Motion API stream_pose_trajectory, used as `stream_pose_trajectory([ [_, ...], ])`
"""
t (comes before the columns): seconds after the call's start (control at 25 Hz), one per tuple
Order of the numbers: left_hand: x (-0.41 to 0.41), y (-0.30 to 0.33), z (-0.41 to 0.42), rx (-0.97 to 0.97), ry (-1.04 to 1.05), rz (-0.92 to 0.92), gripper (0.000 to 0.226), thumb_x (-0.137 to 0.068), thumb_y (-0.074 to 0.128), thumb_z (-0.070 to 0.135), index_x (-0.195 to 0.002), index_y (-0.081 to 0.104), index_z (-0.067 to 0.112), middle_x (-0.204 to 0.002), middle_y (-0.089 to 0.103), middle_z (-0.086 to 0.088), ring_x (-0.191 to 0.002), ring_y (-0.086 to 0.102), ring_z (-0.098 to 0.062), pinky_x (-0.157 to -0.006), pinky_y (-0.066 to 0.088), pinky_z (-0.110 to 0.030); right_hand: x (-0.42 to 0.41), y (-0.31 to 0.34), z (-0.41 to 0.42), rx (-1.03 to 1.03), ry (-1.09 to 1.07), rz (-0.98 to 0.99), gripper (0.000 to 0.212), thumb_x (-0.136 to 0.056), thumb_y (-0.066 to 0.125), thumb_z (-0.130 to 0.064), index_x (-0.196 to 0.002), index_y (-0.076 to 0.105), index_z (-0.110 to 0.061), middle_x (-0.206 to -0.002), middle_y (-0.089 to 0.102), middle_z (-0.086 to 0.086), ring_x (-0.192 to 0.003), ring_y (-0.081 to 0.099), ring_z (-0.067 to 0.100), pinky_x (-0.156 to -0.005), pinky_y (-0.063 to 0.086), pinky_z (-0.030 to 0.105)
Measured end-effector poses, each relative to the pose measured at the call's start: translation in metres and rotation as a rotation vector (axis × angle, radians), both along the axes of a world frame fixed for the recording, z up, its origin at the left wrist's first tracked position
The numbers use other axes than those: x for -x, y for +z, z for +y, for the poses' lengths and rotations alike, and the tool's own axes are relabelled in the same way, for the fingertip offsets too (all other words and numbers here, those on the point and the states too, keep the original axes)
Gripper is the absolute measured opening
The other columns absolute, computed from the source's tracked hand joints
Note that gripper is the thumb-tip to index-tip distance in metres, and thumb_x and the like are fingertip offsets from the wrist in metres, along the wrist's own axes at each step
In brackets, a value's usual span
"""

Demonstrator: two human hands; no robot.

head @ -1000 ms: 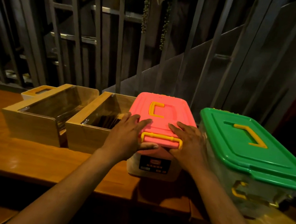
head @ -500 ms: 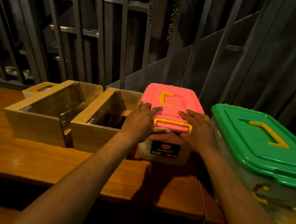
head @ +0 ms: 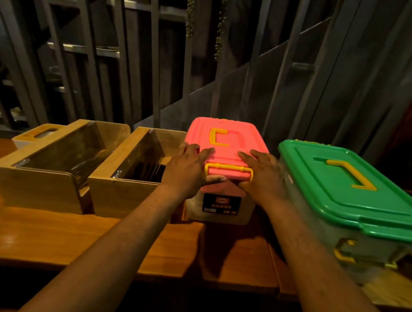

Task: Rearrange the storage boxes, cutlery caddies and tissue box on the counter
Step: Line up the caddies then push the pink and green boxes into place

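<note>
A small storage box with a pink lid [head: 229, 138] and yellow clasp stands on the wooden counter [head: 66, 238], at its back. My left hand [head: 188, 169] grips its near left corner, thumb under the lid's rim. My right hand [head: 263, 179] grips the near right corner. A larger clear box with a green lid [head: 347, 189] sits just to the right. Two wooden cutlery caddies stand to the left: the nearer one [head: 132, 179], holding dark cutlery, touches the pink box; the other [head: 47, 173] is further left. A white tissue box [head: 36, 134] peeks out behind them.
Grey metal bars and a slanted stair panel [head: 158, 63] rise straight behind the counter's back edge. Hanging green strands [head: 220, 19] dangle above the pink box. Bare counter wood lies in front of the boxes up to the near edge.
Both hands have pushed the pink-lidded box away from me towards the back of the counter. It now stands in line with the caddies. The green box has not moved.
</note>
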State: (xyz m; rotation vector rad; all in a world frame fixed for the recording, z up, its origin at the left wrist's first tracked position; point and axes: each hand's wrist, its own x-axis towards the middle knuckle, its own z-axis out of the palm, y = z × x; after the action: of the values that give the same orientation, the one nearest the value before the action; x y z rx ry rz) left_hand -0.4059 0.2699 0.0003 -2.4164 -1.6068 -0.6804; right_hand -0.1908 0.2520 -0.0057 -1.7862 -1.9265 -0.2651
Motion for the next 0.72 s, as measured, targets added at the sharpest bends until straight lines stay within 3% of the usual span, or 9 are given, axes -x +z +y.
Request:
stream_pose_trajectory([
  [0.08,-0.003,-0.001,-0.009,-0.039,0.029,0.016,0.092,-0.074,0.028,0.085,-0.144,0.036,0.024,-0.140,0.046,-0.013,-0.131,0.037,-0.033,-0.105,0.038,-0.046,0.007,0.003,-0.011,0.047,-0.070,0.043,0.085,-0.073,0.075,-0.043,-0.146,0.034,-0.032,-0.153,0.033,0.007,-0.142,0.021,0.033,-0.116,0.023,0.047],
  [0.2,-0.011,-0.015,-0.024,-0.076,0.070,-0.040,0.082,-0.086,0.028,0.075,-0.149,0.025,0.023,-0.153,0.031,-0.017,-0.144,0.022,-0.037,-0.115,0.023,-0.049,0.012,-0.002,-0.030,0.076,-0.121,0.084,0.093,-0.075,0.072,-0.039,-0.151,0.020,-0.028,-0.158,0.019,0.010,-0.146,0.010,0.038,-0.118,0.020,0.050],
  [0.36,-0.004,-0.026,-0.018,-0.074,0.033,0.175,0.078,-0.089,-0.007,0.059,-0.151,0.023,0.024,-0.159,0.020,-0.015,-0.148,0.007,-0.041,-0.117,0.020,-0.055,0.011,-0.010,-0.041,0.066,-0.137,0.011,0.087,-0.086,0.062,-0.039,-0.152,0.007,-0.030,-0.161,0.010,0.010,-0.146,0.009,0.040,-0.117,0.021,0.054],
  [0.48,-0.010,-0.012,-0.015,-0.040,0.057,0.143,0.058,-0.096,0.024,0.049,-0.149,0.026,0.024,-0.154,0.026,-0.016,-0.144,0.014,-0.040,-0.115,0.026,-0.051,0.009,0.000,-0.035,0.103,-0.146,-0.029,0.085,-0.087,0.062,-0.043,-0.152,0.009,-0.031,-0.161,0.012,0.010,-0.146,0.013,0.040,-0.116,0.025,0.053],
  [0.72,-0.020,0.004,-0.019,0.055,0.102,0.048,0.062,-0.097,0.044,0.047,-0.149,0.020,0.026,-0.153,0.028,-0.014,-0.144,0.015,-0.036,-0.113,0.028,-0.047,0.004,0.008,-0.023,0.154,-0.136,-0.057,0.082,-0.087,0.062,-0.044,-0.152,0.014,-0.030,-0.159,0.018,0.011,-0.146,0.013,0.041,-0.113,0.026,0.053],
])
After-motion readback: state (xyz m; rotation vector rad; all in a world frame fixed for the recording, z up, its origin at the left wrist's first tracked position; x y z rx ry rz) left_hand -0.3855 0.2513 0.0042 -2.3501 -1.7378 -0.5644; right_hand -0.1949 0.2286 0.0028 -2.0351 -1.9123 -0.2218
